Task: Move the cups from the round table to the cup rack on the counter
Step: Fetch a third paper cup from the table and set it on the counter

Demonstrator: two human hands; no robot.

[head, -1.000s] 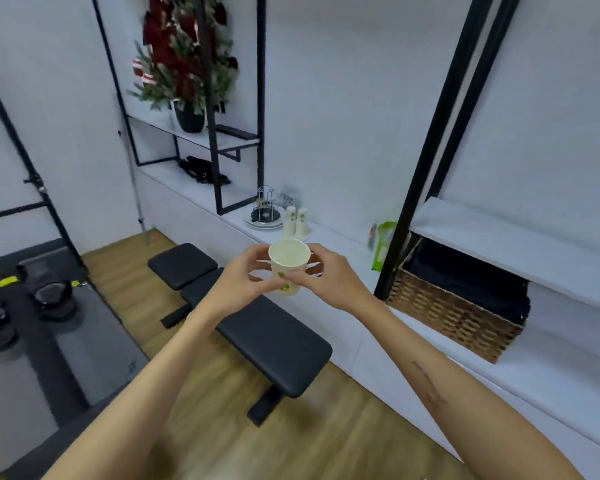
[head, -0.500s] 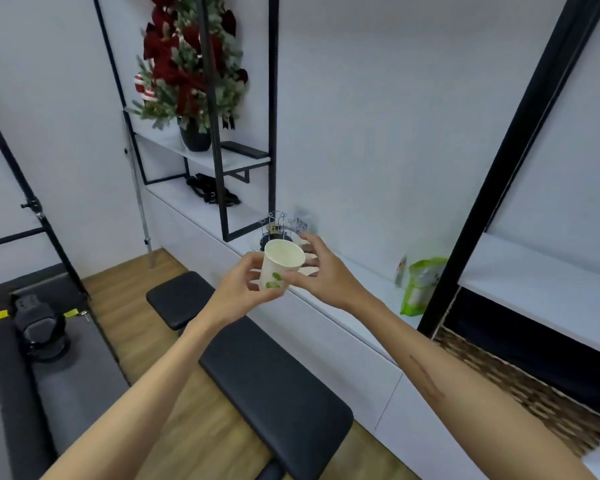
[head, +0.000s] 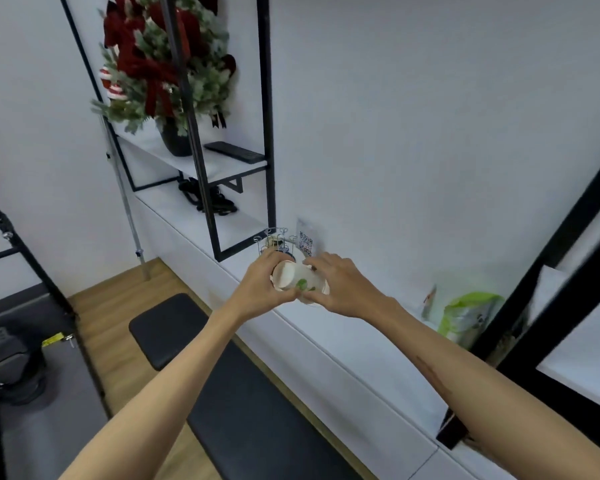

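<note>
cup: paper cup (head: 300, 280) with a green print, held up in the air between both hands, just in front of the cup rack (head: 277, 242) and above the front edge of the white counter (head: 354, 344).
left hand: left hand (head: 261, 289) has its fingers curled round the base end of the cup, so that's a proper grip.
right hand: right hand (head: 340, 287) has its fingertips on the rim end. Looks like a light pinch more than a full wrap.
which way it points: the cup is tipped onto its side, long axis roughly level, base toward the left and slightly up, mouth toward the right. I'd guess it's being turned over to go mouth-down on a peg.
rack: thin wire prongs with small loops on top, sitting on the counter right behind the hands and partly hidden by them.
what could go wrong: paper walls are soft, so squeezing too hard mid-flip could crush it. The prongs are skinny and close together, so the rim might easily catch one or miss.
other risk: if it slips, it falls to the floor or onto the black bench (head: 222, 386) below.
</note>
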